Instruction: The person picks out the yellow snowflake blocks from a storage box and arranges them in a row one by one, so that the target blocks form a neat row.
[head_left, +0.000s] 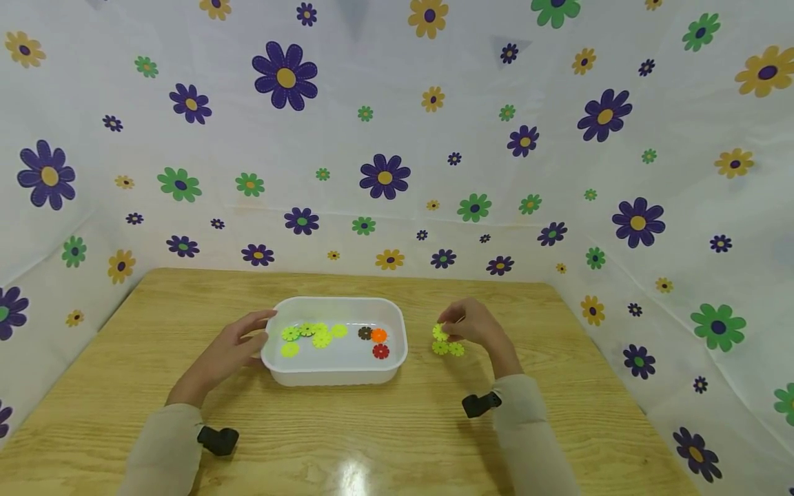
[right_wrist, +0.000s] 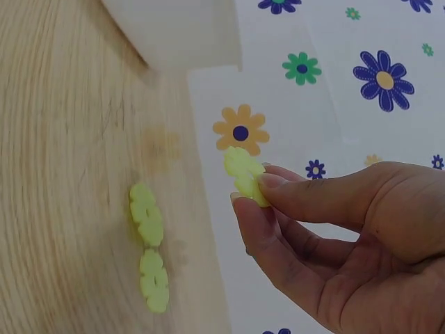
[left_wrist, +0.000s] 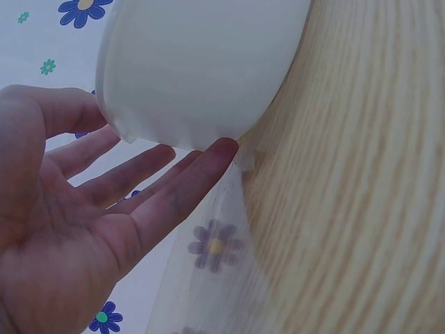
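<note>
A white plastic tray (head_left: 335,377) stands on the table with several yellow notched flower-shaped discs (head_left: 321,339) at its left. On its right side lie a brown disc (head_left: 364,333), an orange disc (head_left: 379,335) and a red disc (head_left: 381,351). My left hand (head_left: 226,355) has its fingertips against the tray's left end, fingers mostly straight; the left wrist view shows them at the edge of the white wall. To the right of the tray, my right hand (head_left: 474,324) pinches a yellow disc (right_wrist: 243,174) between thumb and fingertips, above two yellow discs (right_wrist: 149,243) on the table.
The wood-grain table (head_left: 347,427) runs back to white flowered sheeting (head_left: 347,193), which also rises along both sides. A dark wrist camera (head_left: 218,441) sits at the left sleeve, another wrist camera (head_left: 480,404) at the right.
</note>
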{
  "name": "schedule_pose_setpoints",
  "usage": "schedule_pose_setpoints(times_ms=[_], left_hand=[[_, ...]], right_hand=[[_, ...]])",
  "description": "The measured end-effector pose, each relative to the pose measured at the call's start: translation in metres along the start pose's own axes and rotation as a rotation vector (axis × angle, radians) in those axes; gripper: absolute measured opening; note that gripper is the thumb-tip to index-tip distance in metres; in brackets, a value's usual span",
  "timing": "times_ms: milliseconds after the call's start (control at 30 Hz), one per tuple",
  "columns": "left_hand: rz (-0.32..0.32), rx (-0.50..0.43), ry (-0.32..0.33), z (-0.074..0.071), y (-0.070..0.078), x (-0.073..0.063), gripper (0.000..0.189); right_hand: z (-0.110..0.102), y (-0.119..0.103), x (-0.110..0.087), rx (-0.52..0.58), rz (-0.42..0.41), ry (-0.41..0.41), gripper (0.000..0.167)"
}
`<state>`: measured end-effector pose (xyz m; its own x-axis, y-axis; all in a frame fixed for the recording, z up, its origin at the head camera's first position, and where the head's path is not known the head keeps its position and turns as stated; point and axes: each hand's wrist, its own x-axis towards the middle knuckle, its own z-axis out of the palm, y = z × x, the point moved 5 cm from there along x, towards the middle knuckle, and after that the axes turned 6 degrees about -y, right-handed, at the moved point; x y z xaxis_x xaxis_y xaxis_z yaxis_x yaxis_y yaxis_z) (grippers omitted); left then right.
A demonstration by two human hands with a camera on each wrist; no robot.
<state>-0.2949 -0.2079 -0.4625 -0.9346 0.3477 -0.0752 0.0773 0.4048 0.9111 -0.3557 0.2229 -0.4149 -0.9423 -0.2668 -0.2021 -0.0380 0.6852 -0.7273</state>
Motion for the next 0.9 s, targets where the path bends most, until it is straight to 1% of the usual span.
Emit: schedule_pose_setpoints(times_ms=[167, 367, 567, 700, 900], left_hand=[[-0.001, -0.001, 0.002, 0.000, 0.001, 0.000, 0.056], [-0.005, 0.008, 0.002, 0.001, 0.001, 0.000, 0.057], [-0.013, 0.025, 0.003, 0.001, -0.001, -0.001, 0.058], [-0.013, 0.030, 0.004, 0.001, 0.000, -0.001, 0.058], [-0.006, 0.035, 0.005, 0.001, 0.000, -0.001, 0.058]], right_hand=[[-0.006, 0.013, -0.004, 0.009, 0.004, 0.015, 0.015], [-0.012, 0.027, -0.006, -0.006, 0.048, 0.038, 0.016], [-0.016, 0.039, -0.010, 0.003, 0.066, 0.052, 0.017], [-0.018, 0.045, -0.013, 0.013, 0.065, 0.052, 0.017], [-0.020, 0.051, -0.017, 0.027, 0.087, 0.056, 0.017]])
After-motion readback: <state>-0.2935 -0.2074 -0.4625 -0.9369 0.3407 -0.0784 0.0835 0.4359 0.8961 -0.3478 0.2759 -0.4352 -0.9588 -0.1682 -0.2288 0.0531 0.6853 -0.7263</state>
